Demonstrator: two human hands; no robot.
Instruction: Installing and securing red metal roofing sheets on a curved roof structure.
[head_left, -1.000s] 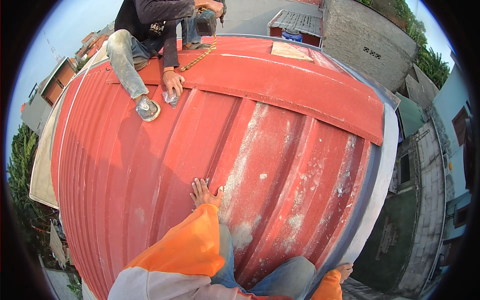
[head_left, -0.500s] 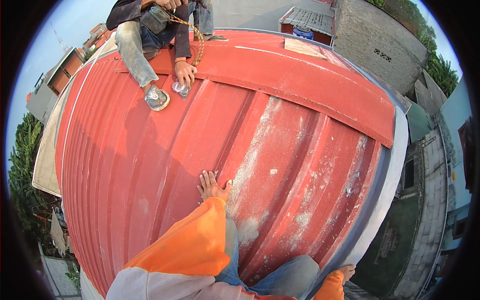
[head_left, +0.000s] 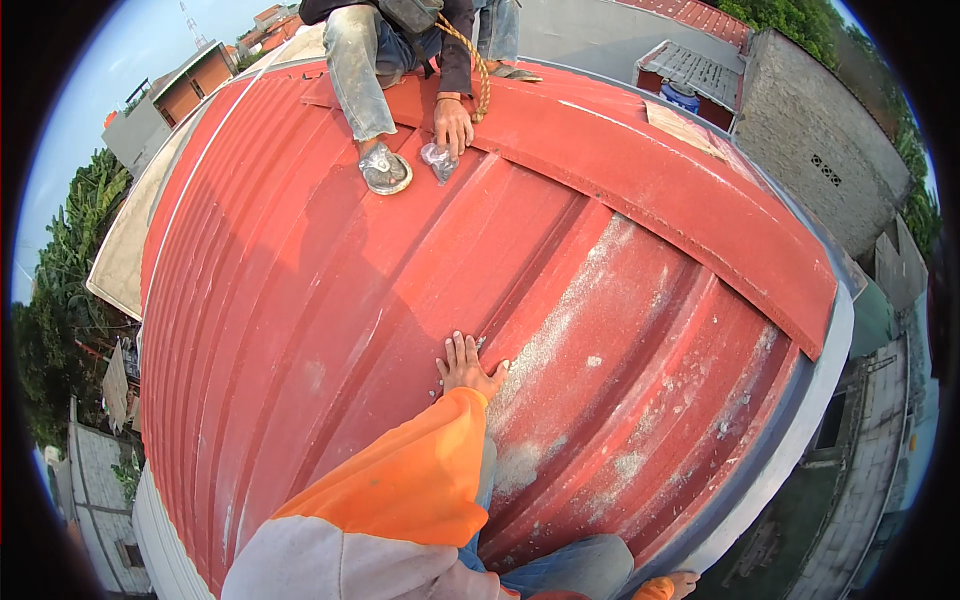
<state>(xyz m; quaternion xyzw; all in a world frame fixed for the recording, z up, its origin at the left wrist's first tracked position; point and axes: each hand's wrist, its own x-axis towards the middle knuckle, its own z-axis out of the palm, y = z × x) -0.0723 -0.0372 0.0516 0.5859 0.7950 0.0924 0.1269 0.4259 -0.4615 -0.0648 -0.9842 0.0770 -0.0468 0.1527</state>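
My left hand lies flat on the red corrugated metal roof, fingers spread on a ribbed panel beside pale stained patches. Low at the right, my right hand, partly out of frame, grips the pale edge strip along the roof's side. Up near the ridge cap, a co-worker's hand reaches down to a small clear plastic bag resting on the metal. A braided yellow rope hangs beside that arm from a dark object cut off by the top of the view.
A co-worker crouches at the top of the roof, one sandalled foot on the panels. A light board lies behind the ridge cap. The roof drops away at both sides toward neighbouring walls, trees and a lower yard.
The view has swung, so the roof and co-worker sit farther right and higher in the picture. My hands keep their places; the co-worker's raised hand has left the top of view.
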